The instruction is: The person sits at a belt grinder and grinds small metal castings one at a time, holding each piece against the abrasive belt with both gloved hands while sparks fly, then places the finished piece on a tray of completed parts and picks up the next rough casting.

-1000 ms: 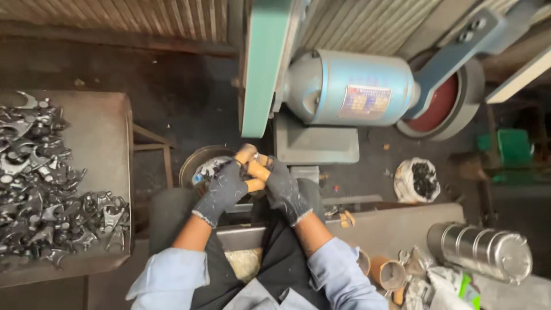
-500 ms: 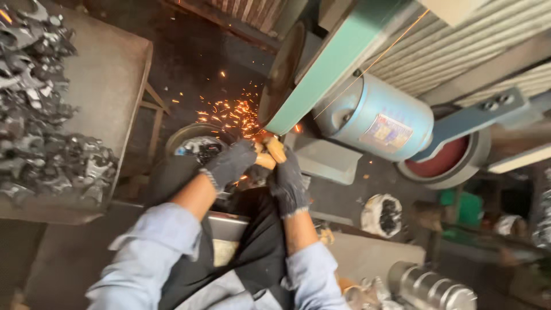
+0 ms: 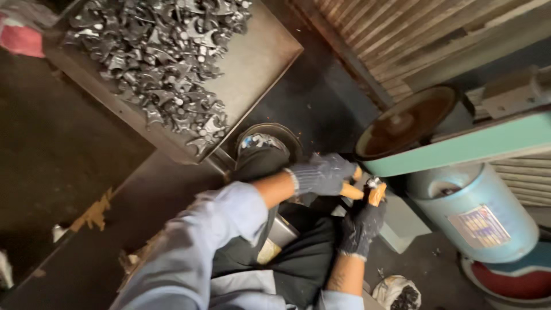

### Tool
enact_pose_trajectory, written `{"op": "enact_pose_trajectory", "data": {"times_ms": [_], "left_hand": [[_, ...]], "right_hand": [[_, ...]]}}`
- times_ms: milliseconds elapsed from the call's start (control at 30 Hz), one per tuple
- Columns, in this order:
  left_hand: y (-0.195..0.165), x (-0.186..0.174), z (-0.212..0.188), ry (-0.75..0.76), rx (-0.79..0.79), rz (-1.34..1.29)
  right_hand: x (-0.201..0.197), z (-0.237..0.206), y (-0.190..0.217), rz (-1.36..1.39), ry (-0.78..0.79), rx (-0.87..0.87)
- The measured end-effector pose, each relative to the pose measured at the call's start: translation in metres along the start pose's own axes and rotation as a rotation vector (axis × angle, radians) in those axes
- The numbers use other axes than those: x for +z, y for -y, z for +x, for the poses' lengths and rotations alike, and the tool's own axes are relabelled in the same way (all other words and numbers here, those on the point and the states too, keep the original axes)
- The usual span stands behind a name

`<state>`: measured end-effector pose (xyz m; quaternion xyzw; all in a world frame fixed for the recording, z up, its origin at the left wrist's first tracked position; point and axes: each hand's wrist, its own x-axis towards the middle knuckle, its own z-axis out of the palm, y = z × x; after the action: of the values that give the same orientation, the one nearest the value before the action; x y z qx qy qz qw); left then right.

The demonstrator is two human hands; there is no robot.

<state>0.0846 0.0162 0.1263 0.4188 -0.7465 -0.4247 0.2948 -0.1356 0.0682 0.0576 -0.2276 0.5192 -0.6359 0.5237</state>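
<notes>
At centre frame, my gloved left hand [image 3: 321,175] and right hand [image 3: 363,223] close their fingers round orange-handled tongs [image 3: 360,193], beside the sanding belt [image 3: 459,150].

Spray of orange sparks seen half a second ago gone; only few faint specks left near round dark metal bowl [image 3: 268,140]. Left hand in grey knit glove [image 3: 321,175] shifted across, now lying over orange wooden handles [image 3: 361,192], just beside right hand in dark glove [image 3: 363,224]. Small metal workpiece [image 3: 373,182] now at lower edge of green belt-grinder arm [image 3: 465,150]. View swung left: tray of grey forged metal parts [image 3: 166,63] now at top.
</notes>
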Motion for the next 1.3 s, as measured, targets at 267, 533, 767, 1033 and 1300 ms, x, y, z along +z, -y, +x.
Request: {"op": "enact_pose_trajectory", "data": {"times_ms": [267, 533, 767, 1033, 1300], "left_hand": [[0.093, -0.154, -0.152, -0.273, -0.446, 0.756], [0.067, -0.139, -0.146, -0.142, -0.671, 0.708], [-0.040, -0.042, -0.105, -0.390, -0.088, -0.115], [-0.067, 0.022, -0.074, 0.349, -0.241, 0.542], [-0.047, 0.003, -0.011, 0.138, -0.434, 0.121]], "right_hand": [[0.070, -0.087, 0.057, -1.198, 0.177, -0.092], [0.134, -0.121, 0.058, -1.220, 0.668, 0.152], [0.108, -0.124, 0.012, -0.369, 0.198, -0.031], [0.027, -0.087, 0.026, -0.027, 0.141, 0.404], [0.029, -0.060, 0.044, 0.256, 0.286, 0.493]]}}
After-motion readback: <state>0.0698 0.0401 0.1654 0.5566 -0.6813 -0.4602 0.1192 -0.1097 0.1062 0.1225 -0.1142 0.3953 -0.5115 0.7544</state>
